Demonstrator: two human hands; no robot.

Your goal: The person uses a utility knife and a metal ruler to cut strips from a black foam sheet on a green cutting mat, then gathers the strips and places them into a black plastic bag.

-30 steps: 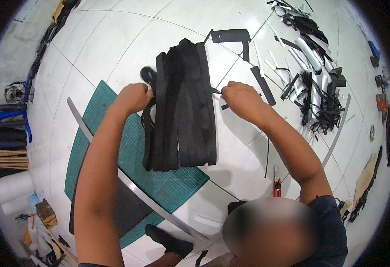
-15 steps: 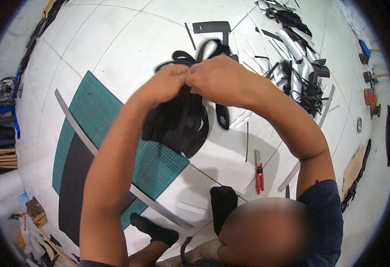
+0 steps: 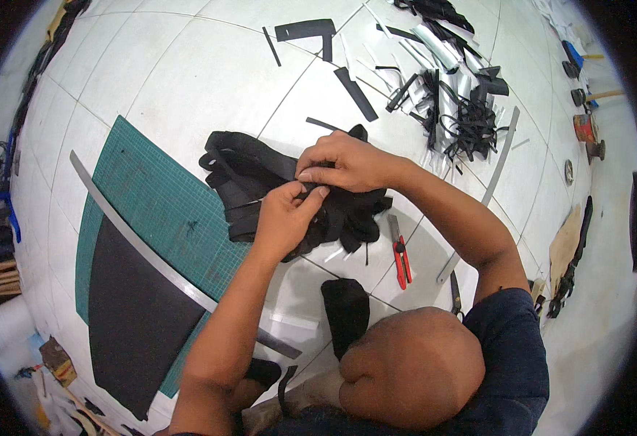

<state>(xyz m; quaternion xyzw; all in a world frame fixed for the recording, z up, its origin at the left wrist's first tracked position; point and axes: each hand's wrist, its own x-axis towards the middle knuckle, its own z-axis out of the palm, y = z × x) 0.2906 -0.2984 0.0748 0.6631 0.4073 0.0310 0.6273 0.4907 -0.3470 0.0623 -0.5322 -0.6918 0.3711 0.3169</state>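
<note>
A bundle of black fabric strips [image 3: 242, 156] lies bunched up in front of me, part of it over the edge of the green cutting mat [image 3: 155, 167]. My left hand [image 3: 287, 214] is at its near side, with thumb and fingers pinching the black material. Right beside it, my right hand [image 3: 344, 163] comes over the top, its thumb and bent fingers also closed on the bundle. The hands almost touch. Just what sits between the fingertips is partly hidden. A red-handled utility knife [image 3: 400, 258] with its blade out rests on the floor to the right of the bundle.
A long metal ruler [image 3: 144, 247] crosses the mat and a black sheet [image 3: 133, 312]. Another metal ruler [image 3: 496, 174] lies right. Black and white offcuts [image 3: 456, 87] are heaped far right. Several black pieces [image 3: 355, 93] lie beyond the bundle on the tiled floor [image 3: 188, 80].
Both hands have come down and nearer with the black bundle, which hung raised and now lies spread lower. The hands have turned, and their fingers show more. The view has shifted too.
</note>
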